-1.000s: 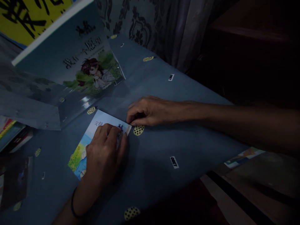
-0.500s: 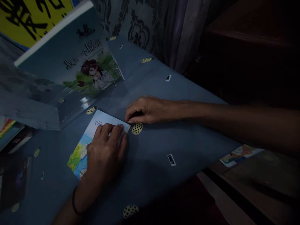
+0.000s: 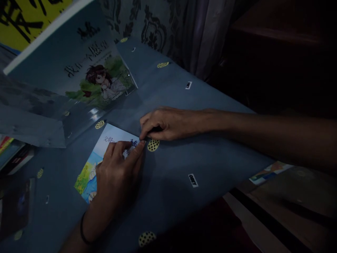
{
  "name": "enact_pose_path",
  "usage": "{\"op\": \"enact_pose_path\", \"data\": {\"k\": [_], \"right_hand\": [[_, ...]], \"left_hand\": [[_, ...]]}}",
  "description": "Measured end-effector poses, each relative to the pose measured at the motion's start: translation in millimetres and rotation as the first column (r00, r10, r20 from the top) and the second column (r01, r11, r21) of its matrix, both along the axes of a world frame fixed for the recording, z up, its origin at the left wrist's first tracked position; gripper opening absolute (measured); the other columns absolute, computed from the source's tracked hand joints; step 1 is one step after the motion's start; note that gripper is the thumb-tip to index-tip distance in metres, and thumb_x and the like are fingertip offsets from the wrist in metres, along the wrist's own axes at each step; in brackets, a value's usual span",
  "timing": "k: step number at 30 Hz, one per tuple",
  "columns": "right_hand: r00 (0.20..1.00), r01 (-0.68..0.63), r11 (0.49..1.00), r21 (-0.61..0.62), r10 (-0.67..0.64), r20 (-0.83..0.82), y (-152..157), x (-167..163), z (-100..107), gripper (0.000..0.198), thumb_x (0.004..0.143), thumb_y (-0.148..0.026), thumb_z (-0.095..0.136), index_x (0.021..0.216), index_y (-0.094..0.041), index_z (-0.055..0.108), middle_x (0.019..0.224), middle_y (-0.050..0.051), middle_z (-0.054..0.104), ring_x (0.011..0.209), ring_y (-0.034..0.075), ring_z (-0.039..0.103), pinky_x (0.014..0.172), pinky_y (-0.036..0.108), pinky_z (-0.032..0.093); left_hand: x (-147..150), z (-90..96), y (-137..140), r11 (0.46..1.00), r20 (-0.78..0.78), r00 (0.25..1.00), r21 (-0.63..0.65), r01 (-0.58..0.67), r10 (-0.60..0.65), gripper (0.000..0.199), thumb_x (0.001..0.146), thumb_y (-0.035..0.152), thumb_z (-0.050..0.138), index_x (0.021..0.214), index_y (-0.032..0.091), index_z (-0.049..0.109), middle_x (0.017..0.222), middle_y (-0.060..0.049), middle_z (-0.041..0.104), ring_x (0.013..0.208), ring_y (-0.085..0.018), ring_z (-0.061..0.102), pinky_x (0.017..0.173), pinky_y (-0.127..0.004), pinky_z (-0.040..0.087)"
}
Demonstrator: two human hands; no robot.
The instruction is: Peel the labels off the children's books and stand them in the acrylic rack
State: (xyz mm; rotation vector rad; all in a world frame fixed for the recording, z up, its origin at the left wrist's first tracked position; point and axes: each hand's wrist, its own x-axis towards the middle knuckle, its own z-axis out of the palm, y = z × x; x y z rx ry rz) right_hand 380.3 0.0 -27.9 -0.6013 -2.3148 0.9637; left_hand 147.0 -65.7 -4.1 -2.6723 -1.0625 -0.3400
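Note:
A thin picture book (image 3: 101,154) with a light blue, green and yellow cover and Chinese characters lies at a slant on the table. My left hand (image 3: 116,172), a dark band at its wrist, rests over the cover with bent fingers. Its index finger reaches to the book's upper right corner, while the thumb is mostly hidden. Coming in from the right, my right hand (image 3: 160,124) has its fingers and thumb curled together in a pinch at that same corner. Its fingertips meet the tip of my left index finger there. The lower right part of the cover is hidden.
Behind the book, a larger book (image 3: 97,70) with a drawn figure leans on a clear stand (image 3: 63,130). Several books (image 3: 15,154) are stacked at left, above a dark flat item (image 3: 17,207). The blue tablecloth (image 3: 168,196) has pineapple prints. A patterned curtain (image 3: 155,28) hangs behind.
My left index finger has slid to the book's corner, touching my right fingertips. More of the cover's print shows. The view has shifted slightly; the book stays in place.

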Motion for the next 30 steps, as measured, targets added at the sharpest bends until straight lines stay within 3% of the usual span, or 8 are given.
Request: {"op": "enact_pose_path", "data": {"k": [7,12,14,17,21,23,26,30], "right_hand": [[1.000,-0.002,0.998,0.057,0.001,0.020,1,0,-3,0.026,0.089,-0.004,0.057,0.094,-0.018,0.078,0.087,0.000,0.069,0.072,0.009,0.059,0.066,0.023,0.043],[0.999,0.015,0.990,0.139,-0.021,0.043,-2,-2,-4,0.026,0.089,-0.008,0.055,0.095,-0.019,0.077,0.085,0.001,0.068,0.075,0.013,0.061,0.069,0.027,0.044],[0.997,0.040,0.983,0.182,-0.052,0.061,-4,-4,-5,0.028,0.090,-0.011,0.052,0.097,-0.020,0.077,0.088,0.003,0.068,0.077,0.015,0.063,0.070,0.030,0.046],[0.990,0.076,0.957,0.279,-0.105,0.092,-9,-8,-6,0.030,0.091,-0.016,0.048,0.100,-0.022,0.076,0.097,0.007,0.071,0.087,0.022,0.066,0.074,0.039,0.051],[0.985,0.051,0.849,0.526,-0.130,0.114,-22,-20,-6,0.028,0.095,-0.025,0.048,0.100,-0.024,0.076,0.115,0.014,0.072,0.101,0.031,0.066,0.082,0.051,0.052],[0.987,-0.005,0.808,0.589,-0.091,0.132,-33,-33,-4,0.027,0.098,-0.027,0.049,0.104,-0.022,0.075,0.124,0.016,0.071,0.108,0.034,0.066,0.086,0.055,0.053],[0.983,-0.116,0.832,0.543,0.018,0.182,-51,-59,-1,0.029,0.100,-0.029,0.050,0.114,-0.018,0.073,0.128,0.016,0.069,0.116,0.035,0.064,0.095,0.058,0.052],[0.967,-0.214,0.827,0.520,0.105,0.231,-72,-98,2,0.031,0.101,-0.030,0.050,0.120,-0.015,0.069,0.131,0.017,0.067,0.122,0.033,0.060,0.099,0.057,0.051]], "left_hand": [[7,5.8,-5,1.000,-0.101,0.995,0.000,-0.028,0.028,0.025,0.095,0.023,0.063,0.118,0.026,0.070,0.098,-0.008,0.070,0.087,-0.026,0.063,0.048,-0.028,0.040],[5,14.3,-2,0.983,-0.072,0.996,-0.175,-0.062,0.050,0.029,0.101,0.027,0.051,0.122,0.024,0.070,0.104,-0.011,0.067,0.094,-0.026,0.062,0.065,-0.035,0.054],[-5,20.4,2,0.945,-0.024,1.000,-0.328,-0.004,-0.004,0.033,0.104,0.030,0.046,0.127,0.024,0.068,0.115,-0.012,0.065,0.102,-0.025,0.061,0.079,-0.039,0.056],[-34,32.1,1,0.831,0.068,0.997,-0.552,0.066,-0.035,0.035,0.106,0.029,0.040,0.130,0.026,0.066,0.133,-0.010,0.061,0.119,-0.023,0.059,0.097,-0.040,0.054],[-85,45.2,-20,0.749,0.032,0.995,-0.661,-0.048,0.092,0.035,0.105,0.035,0.046,0.133,0.026,0.064,0.143,-0.010,0.056,0.131,-0.025,0.054,0.106,-0.043,0.050],[-107,47.8,-36,0.747,-0.015,0.991,-0.656,-0.108,0.130,0.038,0.102,0.038,0.053,0.137,0.025,0.061,0.145,-0.011,0.054,0.134,-0.027,0.052,0.109,-0.047,0.048],[-130,45.2,-62,0.767,-0.052,0.988,-0.625,-0.144,0.143,0.050,0.094,0.041,0.066,0.141,0.027,0.057,0.147,-0.011,0.053,0.138,-0.030,0.049,0.112,-0.051,0.045],[-131,35.3,-87,0.838,-0.124,0.978,-0.506,-0.206,0.166,0.060,0.087,0.037,0.074,0.142,0.027,0.052,0.146,-0.012,0.054,0.136,-0.032,0.050,0.107,-0.051,0.050]]}}
